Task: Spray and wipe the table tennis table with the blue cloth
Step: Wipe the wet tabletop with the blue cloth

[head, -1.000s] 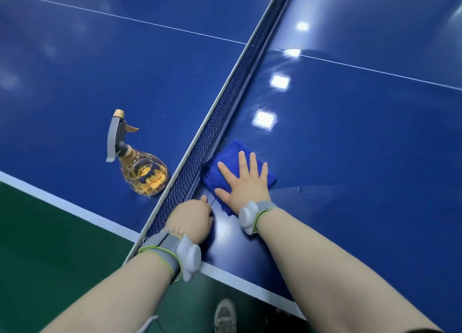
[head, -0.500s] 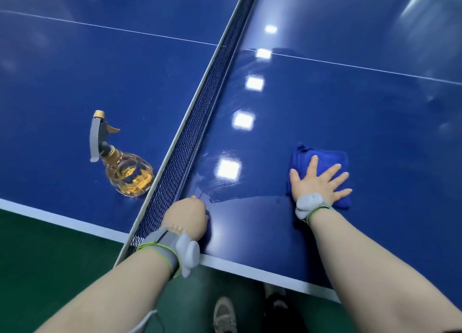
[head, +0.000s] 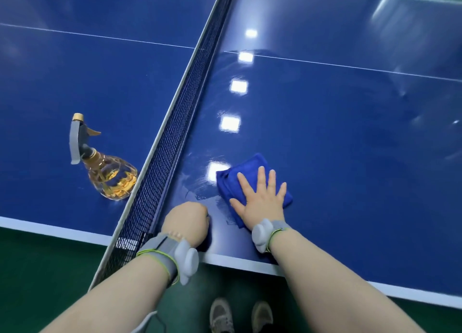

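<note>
A folded blue cloth [head: 252,168] lies on the right half of the dark blue table tennis table [head: 337,137], close to the near edge. My right hand [head: 260,197] presses flat on the cloth with its fingers spread. Beside the net, my left hand [head: 186,220] rests as a fist on the table's near edge and holds nothing. Wet streaks shine on the surface just left of the cloth. On the left half stands an amber spray bottle [head: 110,175] with a grey trigger head, close to the net.
The black net [head: 180,132] with its white top band runs from the near edge to the far side, between the bottle and the cloth. White lines mark the table's edges. Green floor and my shoes [head: 240,315] show below the near edge.
My right hand slid the cloth far to the right, then back left toward the net. My left hand stayed at the near edge, and the bottle has not moved.
</note>
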{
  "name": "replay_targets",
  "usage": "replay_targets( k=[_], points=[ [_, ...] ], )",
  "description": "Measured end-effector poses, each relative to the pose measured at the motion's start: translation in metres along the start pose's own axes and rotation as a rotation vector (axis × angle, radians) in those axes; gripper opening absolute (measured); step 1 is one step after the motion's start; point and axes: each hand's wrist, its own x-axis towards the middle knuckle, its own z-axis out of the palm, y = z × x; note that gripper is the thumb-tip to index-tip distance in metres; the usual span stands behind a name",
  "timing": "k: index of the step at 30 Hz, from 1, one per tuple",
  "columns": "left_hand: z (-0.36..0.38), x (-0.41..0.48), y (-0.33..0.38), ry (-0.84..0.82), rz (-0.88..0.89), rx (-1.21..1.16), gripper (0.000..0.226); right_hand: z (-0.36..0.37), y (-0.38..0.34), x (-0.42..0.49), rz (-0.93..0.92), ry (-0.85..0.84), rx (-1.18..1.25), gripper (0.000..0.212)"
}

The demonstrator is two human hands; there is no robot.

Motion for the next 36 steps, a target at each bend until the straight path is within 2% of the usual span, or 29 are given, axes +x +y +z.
replay_targets(
  k=[10,14,18,25,28,31,36],
  points=[
    [0.012,-0.026,0.045,-0.006,0.018,-0.096,0.019,-0.003,0.14,-0.035,0.483,0.036,0.111,0.076],
    [0.017,-0.042,0.058,0.006,0.035,-0.117,0.021,-0.004,0.168,-0.044,0.624,0.018,0.165,0.078],
    [0.021,-0.056,0.067,-0.009,0.022,-0.128,0.023,-0.004,0.15,-0.051,0.561,0.001,0.134,0.08],
    [0.023,-0.07,0.084,-0.002,-0.007,-0.085,0.026,0.021,0.07,-0.089,0.093,-0.018,0.01,0.09],
    [0.024,-0.073,0.089,-0.03,-0.023,-0.048,0.029,0.026,0.064,-0.096,-0.037,-0.049,-0.024,0.095],
    [0.026,-0.075,0.09,-0.071,-0.032,-0.016,0.031,0.027,0.072,-0.097,-0.032,0.005,0.021,0.088],
    [0.026,-0.084,0.084,-0.211,-0.051,-0.071,0.03,0.026,0.101,-0.106,0.125,0.001,0.011,0.071]
  ],
)
